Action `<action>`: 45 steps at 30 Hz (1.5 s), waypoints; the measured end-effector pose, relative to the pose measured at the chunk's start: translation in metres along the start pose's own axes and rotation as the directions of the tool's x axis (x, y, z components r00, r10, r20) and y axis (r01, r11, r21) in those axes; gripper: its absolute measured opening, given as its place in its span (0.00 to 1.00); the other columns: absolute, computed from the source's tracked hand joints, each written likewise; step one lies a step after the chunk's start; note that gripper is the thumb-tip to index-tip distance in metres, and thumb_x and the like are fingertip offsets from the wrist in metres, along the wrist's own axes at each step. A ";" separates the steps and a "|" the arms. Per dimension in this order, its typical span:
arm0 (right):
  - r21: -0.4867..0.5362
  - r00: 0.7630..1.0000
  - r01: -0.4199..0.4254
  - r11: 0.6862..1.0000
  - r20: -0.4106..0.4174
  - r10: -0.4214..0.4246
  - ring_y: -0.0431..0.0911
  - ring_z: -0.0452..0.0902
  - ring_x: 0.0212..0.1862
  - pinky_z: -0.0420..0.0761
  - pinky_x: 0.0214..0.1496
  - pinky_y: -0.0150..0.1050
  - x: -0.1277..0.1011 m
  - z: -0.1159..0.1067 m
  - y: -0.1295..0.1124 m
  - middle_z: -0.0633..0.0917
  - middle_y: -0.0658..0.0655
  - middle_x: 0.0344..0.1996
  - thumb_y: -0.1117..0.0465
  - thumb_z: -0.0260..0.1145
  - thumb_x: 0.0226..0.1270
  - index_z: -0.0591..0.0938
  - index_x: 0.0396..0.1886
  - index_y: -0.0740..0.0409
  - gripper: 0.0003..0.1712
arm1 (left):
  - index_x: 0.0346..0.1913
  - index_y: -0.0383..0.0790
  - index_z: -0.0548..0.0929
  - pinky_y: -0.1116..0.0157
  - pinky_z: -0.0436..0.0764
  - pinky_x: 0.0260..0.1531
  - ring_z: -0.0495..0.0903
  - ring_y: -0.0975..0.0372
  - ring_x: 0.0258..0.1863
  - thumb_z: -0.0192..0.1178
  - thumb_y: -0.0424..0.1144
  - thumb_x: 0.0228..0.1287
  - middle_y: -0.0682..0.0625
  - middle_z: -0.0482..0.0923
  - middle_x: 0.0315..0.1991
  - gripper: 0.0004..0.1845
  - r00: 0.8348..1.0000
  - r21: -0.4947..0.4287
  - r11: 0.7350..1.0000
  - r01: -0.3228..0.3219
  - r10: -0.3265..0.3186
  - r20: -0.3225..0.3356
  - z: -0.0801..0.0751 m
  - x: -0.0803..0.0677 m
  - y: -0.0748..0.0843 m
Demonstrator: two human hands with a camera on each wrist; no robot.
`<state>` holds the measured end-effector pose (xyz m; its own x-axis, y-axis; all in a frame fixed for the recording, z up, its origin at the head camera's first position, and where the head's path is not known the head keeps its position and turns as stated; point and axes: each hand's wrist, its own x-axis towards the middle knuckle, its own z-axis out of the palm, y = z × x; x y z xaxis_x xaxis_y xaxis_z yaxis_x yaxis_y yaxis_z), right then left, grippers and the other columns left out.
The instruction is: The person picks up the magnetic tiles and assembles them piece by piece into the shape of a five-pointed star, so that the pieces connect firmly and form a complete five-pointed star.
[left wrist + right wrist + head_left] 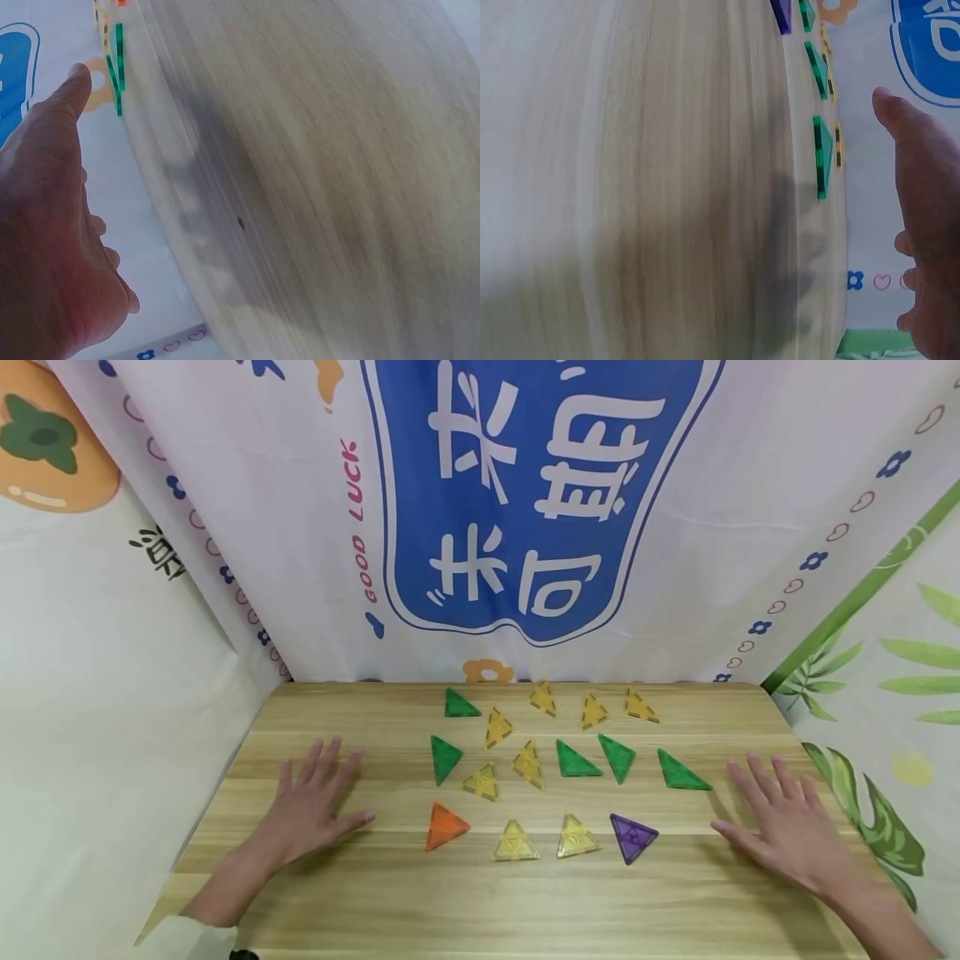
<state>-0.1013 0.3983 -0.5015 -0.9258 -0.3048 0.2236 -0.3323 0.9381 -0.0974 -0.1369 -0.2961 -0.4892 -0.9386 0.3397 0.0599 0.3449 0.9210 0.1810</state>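
Several flat triangular tiles lie spread over the middle of the wooden table (375,893): yellow ones, green ones, an orange tile (445,827) and a purple tile (632,837). My left hand (311,802) rests flat on the table left of the tiles, fingers spread, holding nothing; the orange tile is nearest to it. My right hand (780,822) lies flat on the right side, fingers spread, close to a green tile (680,772) and the purple one. In the left wrist view the left hand (52,247) shows with fingers straight. The right hand (926,217) in the right wrist view is also straight beside green tiles (822,154).
A printed cloth backdrop (540,502) hangs behind the table and wraps both sides. The table's back edge (525,685) meets the cloth. Bare wood lies along the near edge in front of the tiles.
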 end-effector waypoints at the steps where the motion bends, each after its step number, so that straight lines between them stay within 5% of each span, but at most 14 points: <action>1: 0.002 1.000 0.007 1.000 0.002 -0.007 0.64 0.29 0.85 0.23 0.81 0.65 0.001 0.000 -0.003 0.51 0.71 0.84 0.36 0.67 0.72 0.53 0.87 0.57 0.56 | 0.84 0.42 0.59 0.22 0.39 0.71 0.39 0.35 0.84 0.63 0.70 0.68 0.33 0.41 0.85 0.53 1.000 0.000 1.000 -0.006 0.006 0.001 0.000 0.001 0.002; 13: 0.012 0.991 0.131 0.991 -0.017 -0.131 0.65 0.39 0.85 0.26 0.83 0.56 0.028 0.001 -0.046 0.55 0.69 0.83 0.34 0.69 0.69 0.55 0.87 0.55 0.58 | 0.84 0.39 0.60 0.27 0.48 0.74 0.48 0.36 0.83 0.64 0.72 0.66 0.33 0.48 0.85 0.55 0.990 0.001 0.990 -0.142 0.142 -0.024 0.012 0.018 0.028; 19: -0.012 0.972 0.232 0.973 -0.036 -0.232 0.59 0.37 0.86 0.26 0.84 0.48 0.040 0.004 -0.072 0.59 0.70 0.82 0.31 0.67 0.69 0.60 0.85 0.60 0.57 | 0.83 0.37 0.61 0.33 0.51 0.78 0.49 0.39 0.83 0.61 0.74 0.66 0.34 0.49 0.85 0.56 0.980 0.006 0.980 -0.200 0.199 0.019 0.018 0.024 0.040; 27: 0.019 0.942 0.335 0.942 -0.044 -0.334 0.63 0.50 0.84 0.29 0.85 0.45 0.059 0.011 -0.106 0.62 0.68 0.81 0.28 0.63 0.71 0.63 0.83 0.60 0.56 | 0.83 0.35 0.61 0.38 0.55 0.79 0.54 0.41 0.83 0.64 0.74 0.63 0.35 0.52 0.84 0.59 0.964 -0.017 0.965 -0.260 0.261 0.043 0.022 0.030 0.060; 31: 0.065 0.933 0.360 0.931 -0.026 -0.359 0.65 0.56 0.82 0.39 0.87 0.52 0.067 0.016 -0.124 0.62 0.66 0.82 0.30 0.68 0.68 0.63 0.83 0.59 0.56 | 0.82 0.35 0.62 0.38 0.56 0.79 0.55 0.42 0.82 0.66 0.75 0.60 0.36 0.53 0.84 0.60 0.959 -0.045 0.960 -0.276 0.278 0.051 0.022 0.033 0.069; 35: 0.105 0.916 0.400 0.911 -0.032 -0.399 0.65 0.61 0.79 0.59 0.80 0.65 0.075 0.021 -0.139 0.68 0.65 0.79 0.30 0.69 0.67 0.66 0.81 0.61 0.55 | 0.82 0.36 0.62 0.37 0.59 0.77 0.58 0.41 0.81 0.69 0.74 0.58 0.37 0.56 0.83 0.60 0.957 -0.097 0.956 -0.276 0.283 0.066 0.022 0.034 0.077; 45: 0.244 0.879 0.467 0.850 -0.017 -0.477 0.60 0.68 0.76 0.68 0.77 0.61 0.088 0.042 -0.173 0.74 0.65 0.75 0.30 0.71 0.66 0.69 0.79 0.63 0.55 | 0.77 0.34 0.71 0.48 0.78 0.66 0.73 0.50 0.66 0.74 0.72 0.54 0.41 0.72 0.68 0.58 0.958 -0.155 0.950 -0.272 0.283 0.053 0.031 0.035 0.084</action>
<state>-0.1326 0.2020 -0.5057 -0.6516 -0.7127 0.2597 -0.7585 0.6151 -0.2152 -0.1403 -0.2015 -0.5024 -0.8011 0.5959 0.0561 0.5817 0.7531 0.3075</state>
